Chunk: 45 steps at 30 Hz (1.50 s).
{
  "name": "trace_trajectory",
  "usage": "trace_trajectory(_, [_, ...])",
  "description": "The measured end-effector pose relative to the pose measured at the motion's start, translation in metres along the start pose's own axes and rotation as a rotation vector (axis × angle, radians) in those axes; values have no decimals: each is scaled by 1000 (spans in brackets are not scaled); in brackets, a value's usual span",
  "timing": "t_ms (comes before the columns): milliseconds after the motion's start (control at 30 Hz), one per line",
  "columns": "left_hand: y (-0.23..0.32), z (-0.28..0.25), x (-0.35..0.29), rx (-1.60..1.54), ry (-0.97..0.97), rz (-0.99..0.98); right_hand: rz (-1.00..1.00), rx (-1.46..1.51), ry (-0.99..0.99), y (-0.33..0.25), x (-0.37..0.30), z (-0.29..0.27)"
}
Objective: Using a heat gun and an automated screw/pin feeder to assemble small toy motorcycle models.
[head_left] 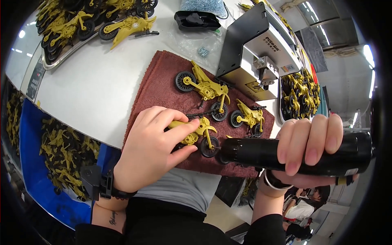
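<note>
My left hand (147, 143) presses a yellow toy motorcycle (203, 127) with black wheels against a brown towel (143, 96), fingers closed over its body. A black electric screwdriver (255, 153) lies sideways in my right hand (310, 143), fingers wrapped around its barrel. Its thin bit points left and meets the hub of the held motorcycle's front wheel, or comes very close to it. Just beyond, a second toy motorcycle (210, 89) rests on the towel. A third toy motorcycle (246, 115) lies to its right, above the screwdriver.
A metal box-shaped machine (249, 53) stands behind the towel. Beside it are a black dish (196, 21), a bag of small screws (204, 5) and loose screws (202, 51). Motorcycles fill a tray (61, 61) and a blue bin (34, 134). Another person (304, 208) sits at lower right.
</note>
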<state>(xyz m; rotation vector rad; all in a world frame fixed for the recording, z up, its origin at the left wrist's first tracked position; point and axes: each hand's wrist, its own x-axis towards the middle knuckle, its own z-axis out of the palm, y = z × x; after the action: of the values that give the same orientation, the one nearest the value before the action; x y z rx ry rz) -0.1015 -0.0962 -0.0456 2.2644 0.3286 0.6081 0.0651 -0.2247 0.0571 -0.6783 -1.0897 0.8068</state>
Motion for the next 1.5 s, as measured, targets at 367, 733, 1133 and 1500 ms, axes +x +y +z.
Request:
trace_trajectory(367, [0, 9, 4, 15, -1, 69, -411, -283, 89, -42, 7, -7])
trace_trajectory(733, [-3, 10, 3, 55, 19, 37, -208, -393, 275, -55, 54, -68])
trace_trajectory(1133, [-6, 9, 4, 7, 35, 12, -83, -284, 65, -28, 32, -32])
trace_trajectory(1500, [-7, 10, 4, -18, 42, 34, 104, -119, -34, 6, 25, 0])
